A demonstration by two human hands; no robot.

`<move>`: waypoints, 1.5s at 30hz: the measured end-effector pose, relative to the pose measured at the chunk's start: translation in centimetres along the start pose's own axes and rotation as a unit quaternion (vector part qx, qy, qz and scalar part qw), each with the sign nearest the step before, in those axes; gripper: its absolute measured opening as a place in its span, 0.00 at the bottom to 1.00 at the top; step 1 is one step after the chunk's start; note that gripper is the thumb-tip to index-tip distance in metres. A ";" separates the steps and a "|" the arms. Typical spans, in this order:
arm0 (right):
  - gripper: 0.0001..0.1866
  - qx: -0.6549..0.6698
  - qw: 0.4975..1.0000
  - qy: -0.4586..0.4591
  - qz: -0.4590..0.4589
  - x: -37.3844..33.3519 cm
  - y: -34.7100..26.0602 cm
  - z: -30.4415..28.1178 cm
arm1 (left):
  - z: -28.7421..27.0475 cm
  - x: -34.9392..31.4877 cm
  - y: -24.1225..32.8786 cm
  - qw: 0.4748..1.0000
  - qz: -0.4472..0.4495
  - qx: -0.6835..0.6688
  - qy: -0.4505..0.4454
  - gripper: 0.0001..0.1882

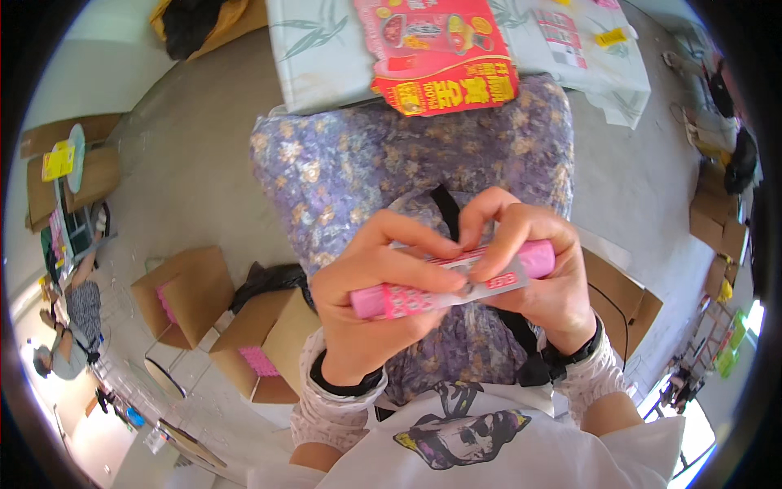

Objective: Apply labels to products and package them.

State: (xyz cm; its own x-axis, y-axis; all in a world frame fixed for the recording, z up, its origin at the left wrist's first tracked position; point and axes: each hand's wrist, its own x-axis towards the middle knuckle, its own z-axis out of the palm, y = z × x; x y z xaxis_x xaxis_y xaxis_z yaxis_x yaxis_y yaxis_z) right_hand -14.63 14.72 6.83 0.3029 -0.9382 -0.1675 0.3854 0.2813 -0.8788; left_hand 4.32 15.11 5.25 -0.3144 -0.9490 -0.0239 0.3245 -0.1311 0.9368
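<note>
A pink roll (538, 259), its middle wrapped in a printed paper band (414, 301), lies across both my hands above my lap. My left hand (366, 281) wraps the left end, with its thumb and fingers on the band. Around the right part curls my right hand (546, 261), its thumb and forefinger pinching at the band's upper edge. The fingertips of both hands nearly meet at the middle of the roll. Beneath them spreads purple floral fabric (350, 175). What material the roll is made of, I cannot tell.
Ahead stands a table with a pale leaf-patterned cover (305, 49), bearing a red and yellow printed bag (440, 53). Open cardboard boxes (191, 281) with pink rolls (259, 361) inside stand at my left. Another box (623, 306) is at my right. A person (69, 326) is at far left.
</note>
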 end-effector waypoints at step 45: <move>0.12 -0.017 0.999 -0.024 -0.032 -0.4 0.1 -0.3 | 0.0 -0.2 0.3 0.998 0.030 0.045 0.026 0.16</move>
State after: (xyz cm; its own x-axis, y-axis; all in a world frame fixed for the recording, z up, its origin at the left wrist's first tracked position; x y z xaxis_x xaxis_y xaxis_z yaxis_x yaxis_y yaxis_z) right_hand -15.01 15.00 6.70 0.3214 -0.9427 -0.0898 0.3758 0.2140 -0.9017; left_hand 4.43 15.26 5.53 -0.2502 -0.9680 0.0175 0.2584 -0.0494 0.9648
